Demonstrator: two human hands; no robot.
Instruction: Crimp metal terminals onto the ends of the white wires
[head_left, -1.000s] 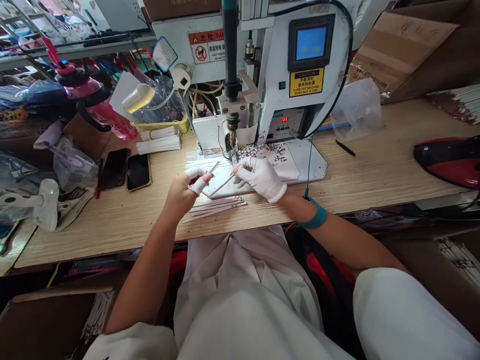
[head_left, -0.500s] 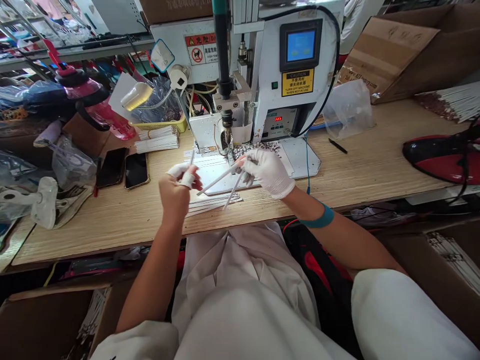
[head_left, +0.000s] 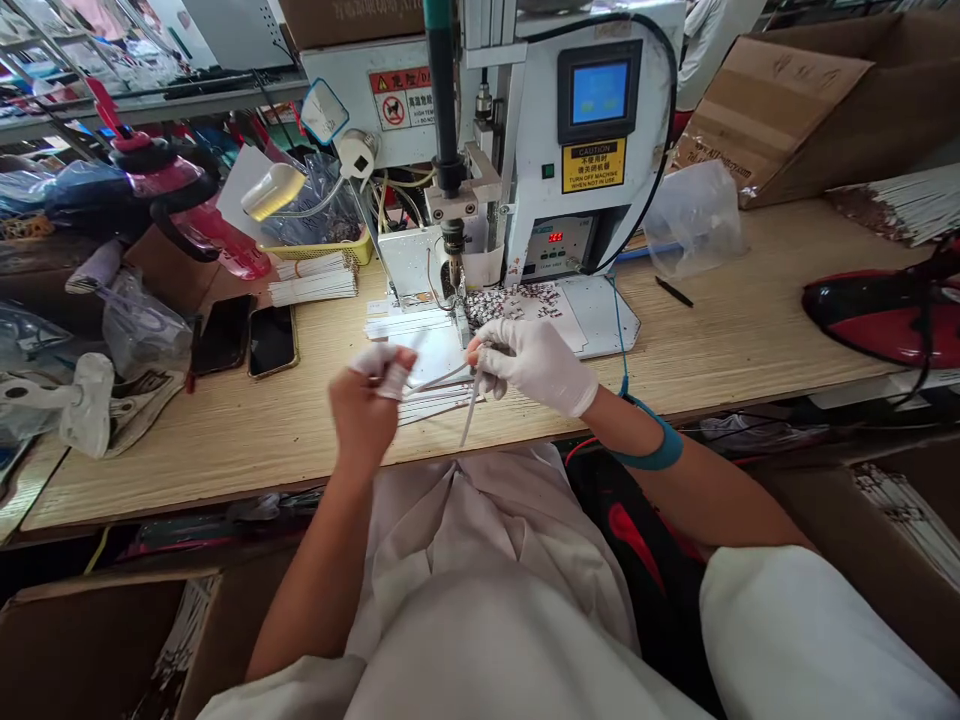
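My left hand [head_left: 370, 398], bare with white tape on a finger, is closed in a pinch on the end of a thin white strip [head_left: 442, 377]. My right hand [head_left: 534, 363], in a white glove, grips the other end, and a second strip [head_left: 470, 418] hangs down from it. Both hands hover above the table's front edge, over a small pile of white strips [head_left: 439, 403]. Behind them stands the white press machine [head_left: 525, 150] with its vertical tool head [head_left: 452, 240] and a heap of small metal parts [head_left: 517, 297] on its base plate.
Two dark phones [head_left: 251, 338] lie to the left beside a bundle of white strips [head_left: 313, 284] and a yellow basket. A pink bottle [head_left: 196, 210] and clutter fill the far left. A clear bag [head_left: 697, 220], cardboard box [head_left: 810, 100] and red-black object [head_left: 885, 310] sit right.
Both hands have drawn back from the machine's tool head toward the table's front edge. The strips came with them, and one now hangs down from the right hand.
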